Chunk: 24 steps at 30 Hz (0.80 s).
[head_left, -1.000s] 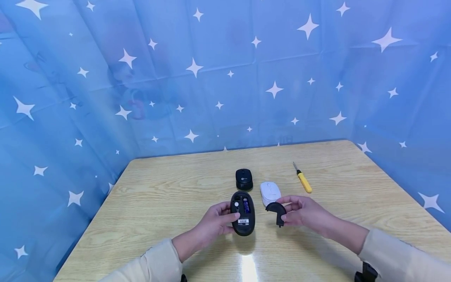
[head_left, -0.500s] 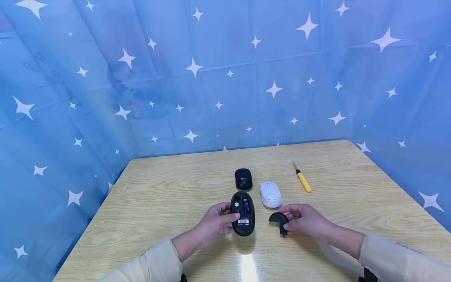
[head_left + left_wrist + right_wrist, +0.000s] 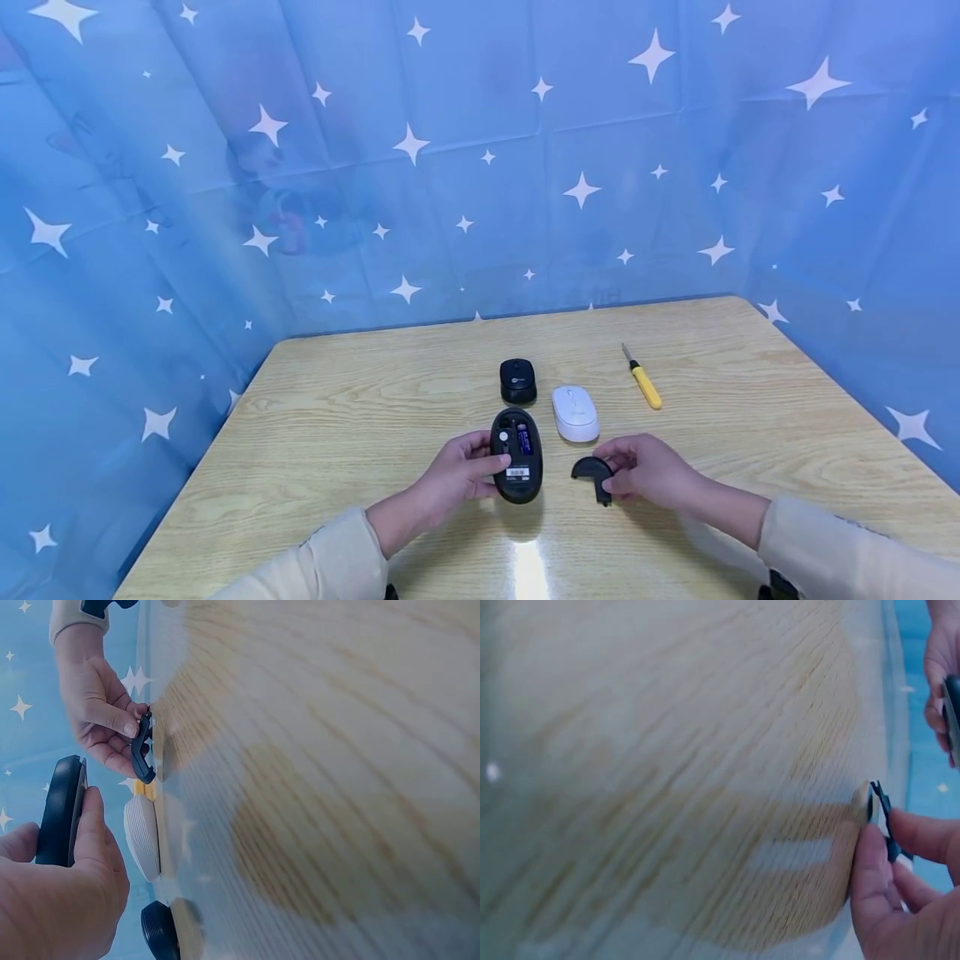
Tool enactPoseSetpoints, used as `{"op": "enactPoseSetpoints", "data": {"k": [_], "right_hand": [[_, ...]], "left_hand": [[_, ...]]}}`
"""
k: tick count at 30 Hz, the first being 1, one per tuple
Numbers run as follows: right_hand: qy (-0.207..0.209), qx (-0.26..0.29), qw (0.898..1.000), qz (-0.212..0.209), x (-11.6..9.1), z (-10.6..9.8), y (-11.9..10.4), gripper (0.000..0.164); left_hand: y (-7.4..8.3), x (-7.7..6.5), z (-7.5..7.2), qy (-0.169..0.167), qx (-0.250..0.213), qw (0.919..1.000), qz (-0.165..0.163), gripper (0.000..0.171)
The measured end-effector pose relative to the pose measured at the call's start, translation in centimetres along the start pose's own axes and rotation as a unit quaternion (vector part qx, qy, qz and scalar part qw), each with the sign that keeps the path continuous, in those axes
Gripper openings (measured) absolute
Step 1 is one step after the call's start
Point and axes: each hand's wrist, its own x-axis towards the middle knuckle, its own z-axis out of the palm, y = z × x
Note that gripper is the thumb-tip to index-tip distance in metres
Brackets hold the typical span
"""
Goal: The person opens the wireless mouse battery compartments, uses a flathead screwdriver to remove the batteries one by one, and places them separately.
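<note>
My left hand (image 3: 462, 475) grips a black computer mouse (image 3: 516, 467) with its underside turned up, thumb across the label side. In the mouse's uncovered battery bay lies a blue battery (image 3: 525, 439). To the right, my right hand (image 3: 651, 472) pinches a black curved battery cover (image 3: 596, 469) between thumb and fingers, low over the table. In the left wrist view the cover (image 3: 140, 750) is tilted on edge near the tabletop; whether it touches is hard to tell. A white mouse (image 3: 576, 414) stands just beyond the cover.
Another black mouse (image 3: 518, 381) sits behind the held one. A yellow-handled screwdriver (image 3: 645, 386) lies at the back right of the wooden table (image 3: 360, 392). A blue star-patterned curtain (image 3: 480, 167) hangs beyond the table's edges.
My right hand has lowered the battery cover toward the table and nearer to me, away from in front of the white mouse. The left hand and its mouse stay put.
</note>
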Motion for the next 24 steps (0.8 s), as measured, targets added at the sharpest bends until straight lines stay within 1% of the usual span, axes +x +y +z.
{"op": "enactPoseSetpoints", "data": {"k": [6, 9, 15, 24], "right_hand": [[0.027, -0.058, 0.998, -0.003, -0.08, 0.2, -0.64, 0.037], [0.038, -0.071, 0.997, 0.004, -0.11, 0.26, -0.83, 0.036], [0.049, -0.072, 0.996, 0.015, 0.0, 0.27, -0.65, 0.029], [0.06, -0.065, 0.996, 0.012, 0.13, 0.3, -0.29, 0.024]], "left_hand": [[-0.03, -0.18, 0.01, -0.002, 0.0, 1.0, 0.0, 0.044], [-0.09, -0.25, -0.05, -0.003, 0.005, 1.0, 0.003, 0.044], [-0.23, -0.21, -0.13, -0.003, 0.004, 1.0, 0.004, 0.044], [-0.19, -0.15, -0.03, -0.002, -0.003, 1.0, 0.004, 0.043]]}}
